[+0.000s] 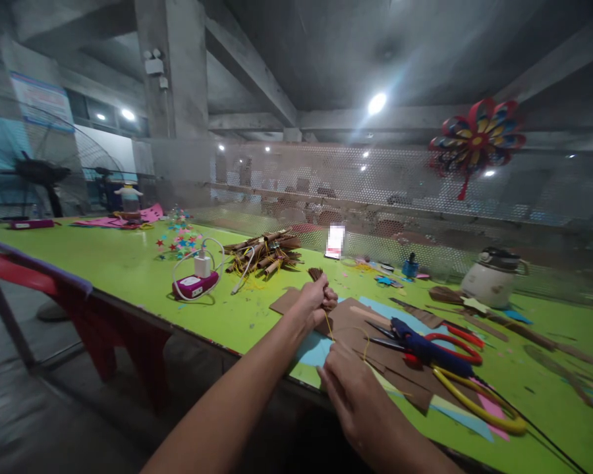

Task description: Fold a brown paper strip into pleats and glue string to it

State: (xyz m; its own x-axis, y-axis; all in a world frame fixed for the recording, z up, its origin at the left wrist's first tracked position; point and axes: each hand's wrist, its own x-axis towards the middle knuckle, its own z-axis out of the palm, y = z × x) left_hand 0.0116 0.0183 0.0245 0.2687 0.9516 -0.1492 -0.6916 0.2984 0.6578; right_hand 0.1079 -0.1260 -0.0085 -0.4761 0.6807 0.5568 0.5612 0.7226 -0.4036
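- Left hand [315,304]: clenched around small bundle of brown paper strips [317,274], strip ends fanning above fist, over green table [128,263].
- Right hand [352,388]: nearer camera, fingertips pinching thin yellow thread [329,325] running up to bundle.
- Below both: brown paper sheets [356,326].
- Right of hands: red-handled scissors [437,342], apart.

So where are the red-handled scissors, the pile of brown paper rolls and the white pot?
red-handled scissors [457,347], head view, on the red handle loop.
pile of brown paper rolls [267,253], head view, middle of the heap.
white pot [489,283], head view, on its body.
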